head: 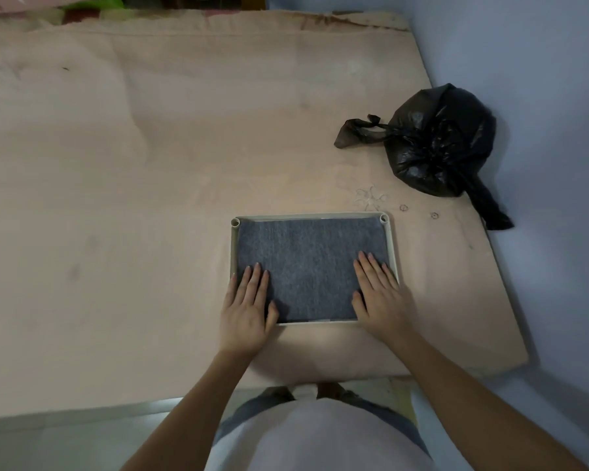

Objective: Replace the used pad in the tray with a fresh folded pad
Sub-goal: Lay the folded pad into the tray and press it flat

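A shallow cream tray [391, 246] lies on the peach-coloured bed sheet, near the front edge. A grey felt pad [310, 263] fills the tray and lies flat. My left hand [247, 307] rests flat on the pad's near left corner, fingers straight and partly over the tray's left rim. My right hand [381, 294] presses flat on the pad's near right corner, fingers straight. Neither hand grips anything.
A tied black plastic bag [436, 141] sits on the sheet at the back right, close to the blue wall [541, 96]. The bed's front edge [150, 406] runs just before my body. A wide stretch of sheet [116, 198] spreads left of the tray.
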Demonstrator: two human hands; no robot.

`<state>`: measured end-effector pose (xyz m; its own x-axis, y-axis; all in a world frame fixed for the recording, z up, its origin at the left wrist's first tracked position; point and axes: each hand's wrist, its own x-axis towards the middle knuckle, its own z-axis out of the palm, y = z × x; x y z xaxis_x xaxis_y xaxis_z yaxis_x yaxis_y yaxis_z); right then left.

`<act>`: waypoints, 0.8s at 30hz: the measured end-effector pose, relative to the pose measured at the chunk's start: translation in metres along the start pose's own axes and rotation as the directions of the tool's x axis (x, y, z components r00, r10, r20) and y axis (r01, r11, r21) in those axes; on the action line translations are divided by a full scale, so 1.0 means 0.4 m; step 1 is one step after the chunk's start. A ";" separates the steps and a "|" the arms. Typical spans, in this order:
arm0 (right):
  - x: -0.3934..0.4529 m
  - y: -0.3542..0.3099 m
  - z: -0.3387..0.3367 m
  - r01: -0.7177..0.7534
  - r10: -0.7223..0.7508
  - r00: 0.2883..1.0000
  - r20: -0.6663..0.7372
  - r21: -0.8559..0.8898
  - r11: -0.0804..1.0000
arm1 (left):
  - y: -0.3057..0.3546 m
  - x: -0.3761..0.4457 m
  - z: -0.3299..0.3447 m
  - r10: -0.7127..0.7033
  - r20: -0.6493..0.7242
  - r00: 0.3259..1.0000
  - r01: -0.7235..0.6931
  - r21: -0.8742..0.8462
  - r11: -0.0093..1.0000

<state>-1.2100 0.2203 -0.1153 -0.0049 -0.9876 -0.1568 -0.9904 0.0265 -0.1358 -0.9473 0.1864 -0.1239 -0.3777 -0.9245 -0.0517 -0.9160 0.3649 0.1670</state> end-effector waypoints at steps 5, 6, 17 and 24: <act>0.000 -0.001 0.005 -0.008 0.008 1.000 0.004 -0.014 1.000 | -0.003 0.002 0.001 0.013 0.020 1.000 -0.014 0.033 0.999; 0.000 -0.002 0.003 -0.007 0.008 1.000 0.006 -0.016 1.000 | -0.003 0.002 0.002 0.014 0.020 1.000 -0.014 0.036 0.999; 0.005 -0.004 -0.001 -0.011 0.011 1.000 0.017 -0.006 1.000 | -0.007 0.007 -0.004 0.020 -0.029 0.999 -0.019 0.036 0.999; 0.039 -0.001 -0.008 0.006 -0.007 1.000 0.010 0.015 1.000 | -0.009 0.042 -0.024 0.000 -0.003 1.000 0.000 0.042 0.999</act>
<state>-1.2100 0.2044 -0.1147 0.0030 -0.9862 -0.1657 -0.9883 0.0224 -0.1512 -0.9490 0.1684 -0.1161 -0.3772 -0.9249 -0.0486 -0.9209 0.3690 0.1257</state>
